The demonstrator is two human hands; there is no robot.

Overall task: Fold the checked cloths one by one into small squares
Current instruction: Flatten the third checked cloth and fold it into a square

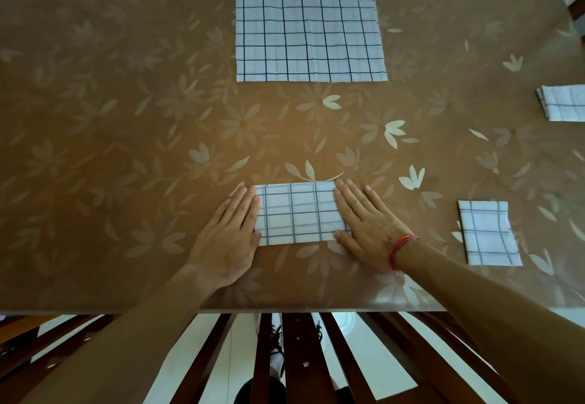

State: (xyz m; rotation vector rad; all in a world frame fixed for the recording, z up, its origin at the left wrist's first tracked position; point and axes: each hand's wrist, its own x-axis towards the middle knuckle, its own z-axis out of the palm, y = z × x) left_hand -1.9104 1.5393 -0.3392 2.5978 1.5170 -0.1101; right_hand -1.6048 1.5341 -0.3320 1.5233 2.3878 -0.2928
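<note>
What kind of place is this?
Probably a home dining room: a table with a floral cover, dark wooden chair slats below its near edge, and pale floor beneath.

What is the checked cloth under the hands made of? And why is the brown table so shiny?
The checked cloth under the left hand and right hand looks like thin woven fabric, perhaps cotton: matte, lying flat with crisp edges. The table seems covered with a glossy plastic sheet printed with pale flowers; light glares off its near edge. What lies underneath is hidden.
</note>
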